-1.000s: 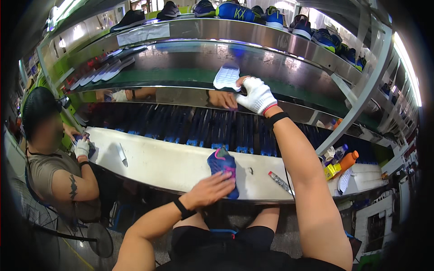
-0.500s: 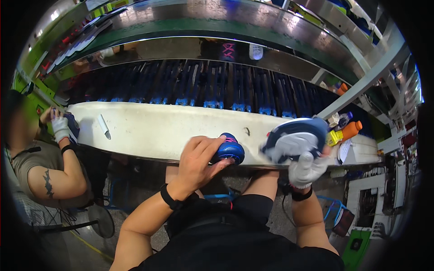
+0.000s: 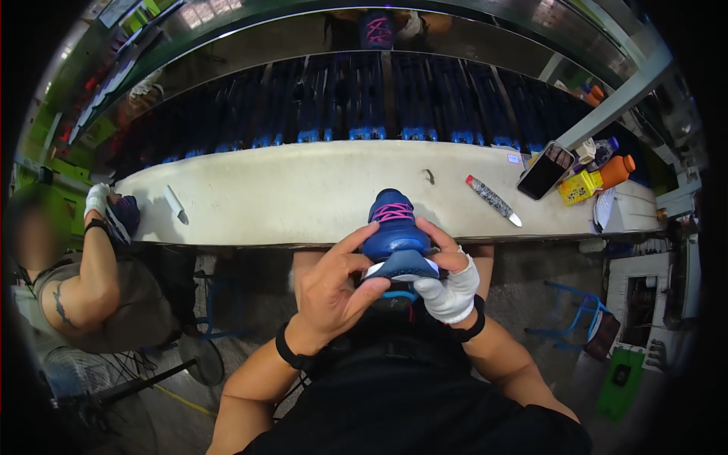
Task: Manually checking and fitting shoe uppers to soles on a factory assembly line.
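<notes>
Just in front of the bench edge, a blue shoe upper [image 3: 393, 220] with pink laces sits between my two hands. A dark blue and white shoe sole [image 3: 403, 265] is held against its end nearest me. My bare left hand [image 3: 334, 284] grips from the left, its thumb on the sole and a finger along the upper. From the right, my right hand [image 3: 453, 287] closes on the sole and the side of the upper; it wears a white glove that leaves some fingers bare. The underside of the sole and its contact with the upper are partly hidden.
On the pale bench [image 3: 288, 193] lie a marker-like tool [image 3: 494, 200], a phone [image 3: 546, 171], a yellow box [image 3: 580, 187], an orange bottle [image 3: 617, 171] and a white tube [image 3: 175, 203]. A co-worker [image 3: 98, 280] at left holds another shoe [image 3: 123, 216]. Blue-stained slats [image 3: 364, 98] run behind.
My right hand has brought the sole in from the right to the upper. The upper has turned so its laces face up, and both hands now hold the two together. The view has shifted.
</notes>
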A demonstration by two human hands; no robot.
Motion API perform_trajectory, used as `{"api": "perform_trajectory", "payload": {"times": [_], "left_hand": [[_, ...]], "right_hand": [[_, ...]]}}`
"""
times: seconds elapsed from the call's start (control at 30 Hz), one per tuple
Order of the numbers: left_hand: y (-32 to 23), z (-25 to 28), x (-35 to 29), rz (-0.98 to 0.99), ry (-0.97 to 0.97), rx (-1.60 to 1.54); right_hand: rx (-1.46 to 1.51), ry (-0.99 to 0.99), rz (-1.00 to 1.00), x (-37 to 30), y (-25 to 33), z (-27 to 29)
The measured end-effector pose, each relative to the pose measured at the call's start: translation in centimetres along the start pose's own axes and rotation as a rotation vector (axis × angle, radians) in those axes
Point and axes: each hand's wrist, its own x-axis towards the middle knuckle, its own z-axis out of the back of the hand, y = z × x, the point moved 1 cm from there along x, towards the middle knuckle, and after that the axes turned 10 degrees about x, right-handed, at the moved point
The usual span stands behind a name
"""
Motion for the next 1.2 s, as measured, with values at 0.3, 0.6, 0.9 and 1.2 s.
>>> {"api": "perform_trajectory", "payload": {"times": [0.3,0.6,0.9,1.2], "left_hand": [[0.7,0.0,-0.7,-0.059,-0.014,0.092],[1.9,-0.6,-1.0,-0.071,-0.082,-0.034],[2.0,4.2,1.6,0.079,0.160,0.056],[2.8,4.6,4.8,0.151,0.324,-0.344]], "right_hand": [[-0.202,0.127,0.061,-0.2,-0.1,0.5],[-0.280,0.132,0.064,1.2,0.6,0.6],[-0.142,0.110,0.009,3.7,-1.3,-0.2],[-0.358,0.231,0.120,4.3,0.1,-2.9]]}}
